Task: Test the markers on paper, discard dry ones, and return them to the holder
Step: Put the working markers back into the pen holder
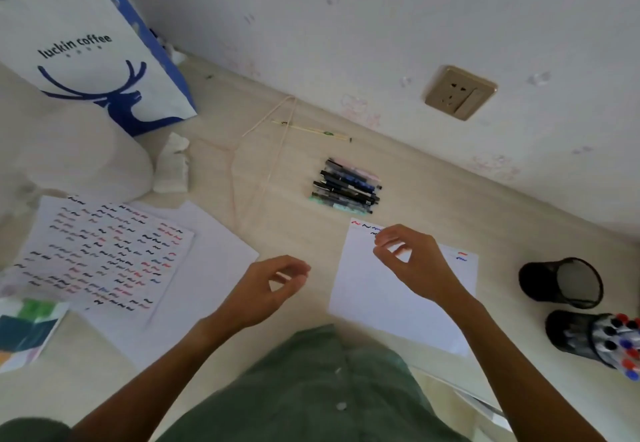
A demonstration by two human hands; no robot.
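Both hands (346,268) hover loosely curled above the paper (398,310).

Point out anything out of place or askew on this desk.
Both black mesh holders lie tipped on their sides: the empty holder, and the full holder with markers sticking out. A crumpled tissue sits by the coffee bag.

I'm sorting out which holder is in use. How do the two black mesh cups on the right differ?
The farther mesh cup shows no markers inside; the nearer mesh cup is packed with red-, blue- and black-capped markers. The nearer one is cut off by the picture's edge; the farther shows whole. Both are black mesh.
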